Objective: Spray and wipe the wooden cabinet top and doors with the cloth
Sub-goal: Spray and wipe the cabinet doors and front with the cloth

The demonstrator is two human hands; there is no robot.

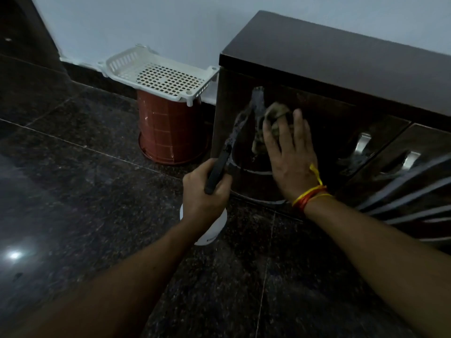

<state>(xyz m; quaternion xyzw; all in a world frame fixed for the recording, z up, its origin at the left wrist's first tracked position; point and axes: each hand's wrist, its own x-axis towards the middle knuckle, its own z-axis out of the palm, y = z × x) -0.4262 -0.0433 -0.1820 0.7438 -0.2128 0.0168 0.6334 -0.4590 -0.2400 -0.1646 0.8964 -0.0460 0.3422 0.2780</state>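
The dark wooden cabinet [341, 59] stands low against the wall on the right, its glossy left door [336, 132] facing me. My right hand [290, 157] presses a crumpled greyish cloth [277, 113] flat against that door, fingers spread. My left hand [205, 191] grips a spray bottle by its black head [218, 169]; the white body of the bottle [210, 232] hangs below my fist, just left of the door. A second door with a metal handle [412, 159] lies further right.
An upturned red-brown bucket [168, 132] stands left of the cabinet with a white slotted plastic basket [158, 74] resting on top. The floor [73, 179] is dark polished stone. A striped garment [419, 203] shows at the right edge.
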